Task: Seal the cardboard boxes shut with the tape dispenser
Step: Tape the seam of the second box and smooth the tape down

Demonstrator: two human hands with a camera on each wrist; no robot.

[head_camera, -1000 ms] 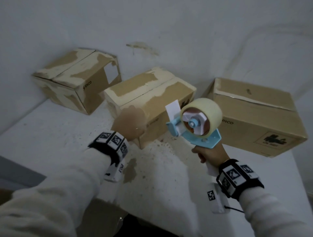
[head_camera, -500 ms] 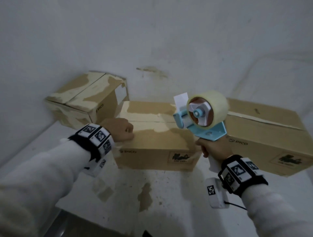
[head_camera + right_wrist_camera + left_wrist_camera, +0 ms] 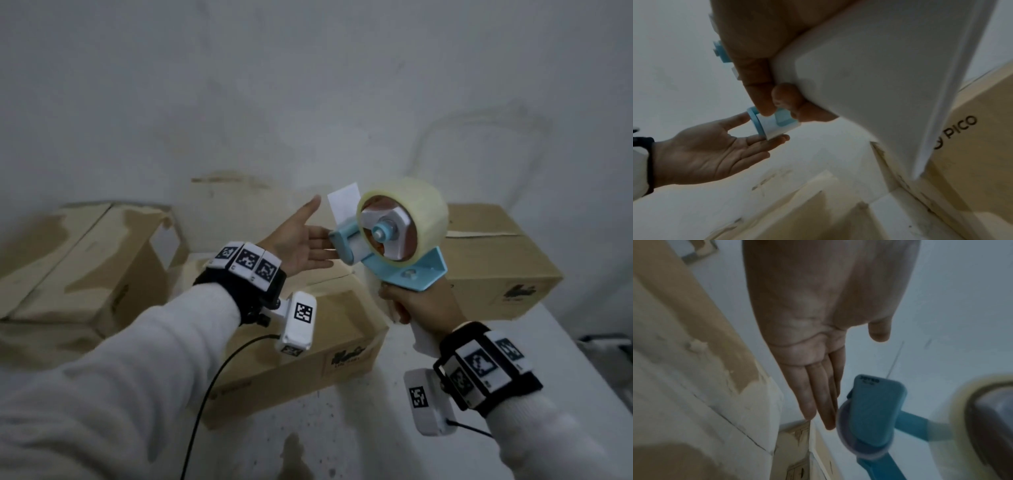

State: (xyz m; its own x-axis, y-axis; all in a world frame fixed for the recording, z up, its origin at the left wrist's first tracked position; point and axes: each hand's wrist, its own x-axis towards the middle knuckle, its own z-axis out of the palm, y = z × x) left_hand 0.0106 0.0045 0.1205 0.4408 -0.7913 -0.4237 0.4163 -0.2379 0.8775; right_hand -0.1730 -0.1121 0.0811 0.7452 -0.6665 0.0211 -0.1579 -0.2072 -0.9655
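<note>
My right hand [image 3: 416, 306] grips the white handle [image 3: 869, 81] of a light-blue tape dispenser [image 3: 387, 245] carrying a roll of clear tape [image 3: 416, 212], held up above the middle cardboard box [image 3: 308, 329]. A short free end of tape [image 3: 344, 202] sticks up at its front. My left hand [image 3: 301, 241] is open, palm up, with straight fingers [image 3: 818, 395] reaching the dispenser's front roller [image 3: 869, 412]. In the right wrist view the left hand [image 3: 715, 151] lies just under that roller [image 3: 770, 128].
Three cardboard boxes stand on a stained white table [image 3: 342, 428] against a white wall: one at the left [image 3: 78, 263], the middle one, one at the right [image 3: 493, 260]. Their tops show torn patches. A cable [image 3: 212, 387] runs from my left wrist camera.
My left hand has left the middle box's top, risen and opened toward the dispenser's front. The dispenser stays raised in my right hand. The head view has moved closer and lower.
</note>
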